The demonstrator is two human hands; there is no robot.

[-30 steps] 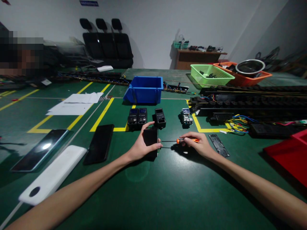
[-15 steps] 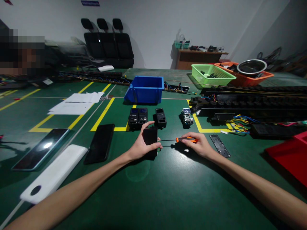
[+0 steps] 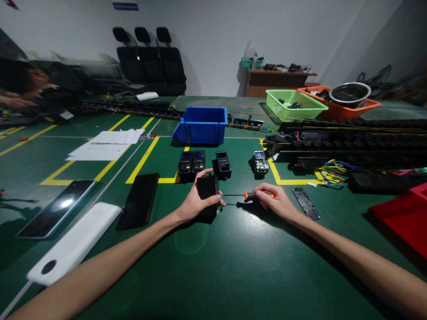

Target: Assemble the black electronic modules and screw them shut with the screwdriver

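My left hand (image 3: 193, 203) grips a small black box-shaped housing (image 3: 207, 187) with thumb and fingers, raised over the green table. An orange-handled screwdriver (image 3: 260, 195) is pinched in my right hand (image 3: 275, 202). Its thin shaft points left at the housing's side edge; whether the tip touches is too small to tell. Just beyond the hands stand a pair of black modules (image 3: 191, 163) side by side and a single black module (image 3: 223, 164). A bare circuit board assembly (image 3: 260, 163) sits to their right. Beside my right hand lies a flat black cover plate (image 3: 306, 203).
Beyond the modules is a blue bin (image 3: 204, 133). Two phones and a white oblong case (image 3: 75, 242) lie at left, near paper sheets (image 3: 106, 144). Black wired rails (image 3: 333, 146), a green basket (image 3: 295, 106) and a red bin (image 3: 403, 218) occupy the right. Another person leans in far left.
The housing in my left hand has turned slightly, showing more of its side edge. My right hand and the screwdriver have barely shifted.
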